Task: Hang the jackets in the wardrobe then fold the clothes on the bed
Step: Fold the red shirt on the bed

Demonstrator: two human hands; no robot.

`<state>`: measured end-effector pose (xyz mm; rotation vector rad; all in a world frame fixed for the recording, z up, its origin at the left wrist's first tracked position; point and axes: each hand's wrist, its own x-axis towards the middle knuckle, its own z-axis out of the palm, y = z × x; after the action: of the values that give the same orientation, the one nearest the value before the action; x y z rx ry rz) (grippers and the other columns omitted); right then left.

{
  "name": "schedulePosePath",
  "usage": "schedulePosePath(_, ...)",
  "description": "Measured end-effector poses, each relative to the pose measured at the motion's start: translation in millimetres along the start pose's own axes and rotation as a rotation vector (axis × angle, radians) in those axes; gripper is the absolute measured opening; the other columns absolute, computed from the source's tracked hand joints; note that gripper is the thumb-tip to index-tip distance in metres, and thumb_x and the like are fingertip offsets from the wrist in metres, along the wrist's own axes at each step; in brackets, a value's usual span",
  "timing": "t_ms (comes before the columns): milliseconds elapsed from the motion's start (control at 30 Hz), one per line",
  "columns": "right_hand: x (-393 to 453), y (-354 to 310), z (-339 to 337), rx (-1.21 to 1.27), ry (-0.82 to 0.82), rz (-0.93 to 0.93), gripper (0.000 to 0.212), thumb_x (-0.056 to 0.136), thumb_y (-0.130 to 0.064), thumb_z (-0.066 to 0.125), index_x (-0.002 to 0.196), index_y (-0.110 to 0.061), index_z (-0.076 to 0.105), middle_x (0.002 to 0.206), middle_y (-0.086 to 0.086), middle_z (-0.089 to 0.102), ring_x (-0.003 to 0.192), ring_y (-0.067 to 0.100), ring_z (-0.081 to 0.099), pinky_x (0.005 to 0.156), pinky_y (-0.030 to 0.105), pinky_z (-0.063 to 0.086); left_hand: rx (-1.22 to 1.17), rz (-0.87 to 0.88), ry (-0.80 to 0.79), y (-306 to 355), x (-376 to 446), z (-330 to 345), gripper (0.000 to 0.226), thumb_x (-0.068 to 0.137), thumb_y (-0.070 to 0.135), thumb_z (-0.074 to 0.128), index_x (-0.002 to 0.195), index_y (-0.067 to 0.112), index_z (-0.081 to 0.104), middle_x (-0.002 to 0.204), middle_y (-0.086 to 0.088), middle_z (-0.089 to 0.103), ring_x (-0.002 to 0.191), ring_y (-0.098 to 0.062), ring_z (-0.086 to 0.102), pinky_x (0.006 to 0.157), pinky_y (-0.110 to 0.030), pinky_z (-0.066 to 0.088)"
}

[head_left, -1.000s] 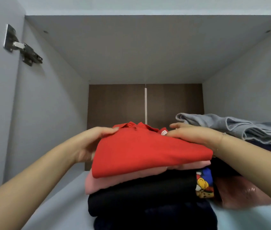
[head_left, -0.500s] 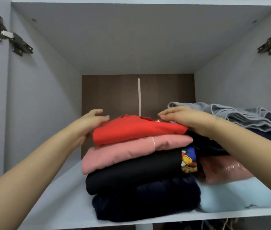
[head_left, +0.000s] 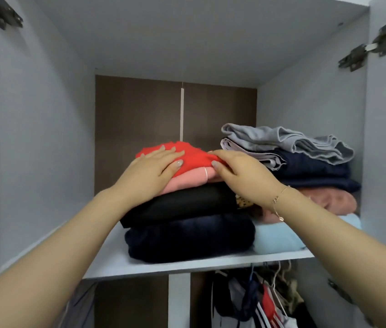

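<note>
A folded red shirt (head_left: 193,157) tops a pile on the wardrobe's upper shelf (head_left: 187,265), over a pink garment (head_left: 192,177), a black one (head_left: 182,203) and a dark navy one (head_left: 187,237). My left hand (head_left: 150,172) lies flat on the red shirt's left side with straight fingers. My right hand (head_left: 239,172) presses on the shirt's right edge, fingers extended and thumb against the cloth.
A second pile stands to the right: grey (head_left: 289,140), navy (head_left: 315,171), dusty pink (head_left: 329,200) and light blue (head_left: 279,237) clothes. Hanging garments (head_left: 258,301) show below the shelf. Door hinges (head_left: 362,52) flank the opening.
The view has pulled back and dropped. Both hands have slid from the sides of the red shirt onto its top and front, closer together.
</note>
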<state>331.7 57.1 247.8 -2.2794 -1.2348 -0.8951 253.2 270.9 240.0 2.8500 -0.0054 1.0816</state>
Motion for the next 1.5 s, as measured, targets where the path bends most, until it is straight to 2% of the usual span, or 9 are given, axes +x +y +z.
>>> schedulePosePath(200, -68, 9, -38, 0.272, 0.207, 0.068, 0.040, 0.093, -0.017, 0.057, 0.132, -0.023, 0.059, 0.132, -0.009, 0.060, 0.120, 0.002, 0.050, 0.101, 0.011, 0.036, -0.246, -0.088, 0.196, 74, -49, -4, 0.041, 0.102, 0.021, 0.046, 0.142, 0.027, 0.048, 0.154, 0.007, 0.038, 0.146, -0.010, 0.025, 0.121, -0.038, 0.016)
schedulePosePath(333, -127, 14, -80, 0.500, 0.239, 0.108, 0.032, 0.094, -0.015, 0.060, 0.125, -0.022, 0.065, 0.123, -0.015, 0.064, 0.112, -0.007, 0.052, 0.087, -0.004, 0.031, -0.870, -0.103, 0.126, 152, -90, -9, 0.042, 0.100, 0.004, 0.047, 0.108, 0.039, 0.068, 0.115, 0.030, 0.065, 0.119, 0.014, 0.050, 0.089, 0.001, 0.037)
schedulePosePath(500, -219, 30, -132, 0.774, 0.281, 0.175, 0.027, 0.095, -0.014, 0.059, 0.117, -0.026, 0.067, 0.116, -0.015, 0.067, 0.111, 0.000, 0.059, 0.095, 0.017, 0.044, -1.155, -0.223, 0.114, 244, -129, 2, 0.032, 0.100, 0.014, 0.049, 0.116, 0.035, 0.067, 0.119, 0.017, 0.069, 0.117, 0.002, 0.058, 0.102, -0.031, 0.044)
schedulePosePath(767, -358, 54, -176, 0.871, 0.404, 0.243, 0.033, 0.095, -0.001, 0.054, 0.111, -0.025, 0.069, 0.114, -0.013, 0.069, 0.109, 0.001, 0.061, 0.090, 0.012, 0.044, -1.271, -0.208, 0.088, 387, -160, 33, 0.031, 0.099, 0.017, 0.051, 0.121, 0.033, 0.066, 0.124, 0.018, 0.066, 0.120, 0.002, 0.056, 0.106, -0.032, 0.043)
schedulePosePath(1000, -451, 84, -222, 0.677, 0.809, 0.260, 0.045, 0.092, -0.003, 0.061, 0.125, -0.034, 0.061, 0.130, -0.018, 0.060, 0.125, 0.010, 0.054, 0.100, 0.017, 0.044, -1.376, -0.223, 0.007, 445, -186, 51, 0.031, 0.098, 0.013, 0.054, 0.125, 0.024, 0.065, 0.124, 0.014, 0.066, 0.120, -0.003, 0.059, 0.107, -0.036, 0.045)
schedulePosePath(1100, -460, 104, -214, 0.637, 0.752, 0.477, 0.044, 0.096, -0.021, 0.062, 0.134, -0.041, 0.052, 0.135, -0.034, 0.047, 0.130, -0.005, 0.042, 0.110, 0.021, 0.037, -1.396, -0.246, -0.051, 469, -189, 61, 0.031, 0.097, 0.011, 0.055, 0.124, 0.024, 0.065, 0.124, 0.013, 0.067, 0.118, -0.003, 0.060, 0.106, -0.037, 0.046)
schedulePosePath(1167, -460, 114, -203, 0.733, 0.637, 0.584, 0.043, 0.098, -0.031, 0.056, 0.140, -0.034, 0.048, 0.138, -0.029, 0.048, 0.127, -0.008, 0.045, 0.112, 0.027, 0.036, -1.395, -0.232, -0.098, 481, -192, 68, 0.032, 0.097, 0.009, 0.054, 0.123, 0.026, 0.064, 0.125, 0.013, 0.066, 0.118, -0.003, 0.059, 0.106, -0.036, 0.046)
schedulePosePath(1300, -458, 112, -176, 0.896, 0.536, 0.522, 0.031, 0.104, -0.035, 0.042, 0.116, -0.020, 0.066, 0.107, -0.006, 0.071, 0.102, 0.006, 0.065, 0.089, 0.024, 0.049, -1.378, -0.205, -0.134, 482, -204, 79, 0.035, 0.098, 0.008, 0.052, 0.127, 0.027, 0.062, 0.126, 0.016, 0.065, 0.119, 0.000, 0.058, 0.106, -0.032, 0.047)
schedulePosePath(1500, -453, 86, -148, 1.025, 0.435, 0.433, 0.047, 0.099, -0.037, 0.053, 0.143, -0.021, 0.050, 0.134, -0.013, 0.060, 0.125, 0.005, 0.055, 0.103, 0.023, 0.045, -1.433, -0.262, -0.011, 452, -231, 87, 0.037, 0.098, 0.006, 0.050, 0.128, 0.026, 0.060, 0.129, 0.010, 0.064, 0.123, -0.008, 0.058, 0.105, -0.036, 0.044)
